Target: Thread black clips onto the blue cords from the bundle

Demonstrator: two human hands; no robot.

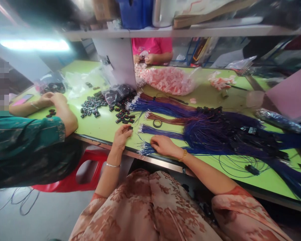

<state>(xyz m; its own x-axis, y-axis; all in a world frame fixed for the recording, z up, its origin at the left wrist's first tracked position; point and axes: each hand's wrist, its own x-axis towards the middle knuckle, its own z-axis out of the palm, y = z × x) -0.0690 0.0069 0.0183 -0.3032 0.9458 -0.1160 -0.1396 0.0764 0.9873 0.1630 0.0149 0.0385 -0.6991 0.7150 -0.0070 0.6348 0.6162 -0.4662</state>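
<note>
My left hand point(122, 136) is closed in a pinch on a small black connector housing point(130, 128) near the table's front edge. To its right, my right hand point(162, 144) rests with curled fingers over a bundle of blue wires point(146, 148) with silvery terminal ends; its fingertips touch the wires, and which strand they grip is hidden. Just behind lie another bundle of purple-blue wires point(163, 131), a bundle of brown wires point(168, 118) and a dark tape roll point(157, 123). Loose black connector housings point(124, 115) are scattered beyond my left hand.
A co-worker's hands point(52, 98) are at the left, by a heap of grey-black housings point(91, 104). Across the table, a person in pink point(153, 50) works behind a bag of pink parts point(172, 80). A large wire heap point(215, 130) covers the right. A shelf point(165, 32) hangs above.
</note>
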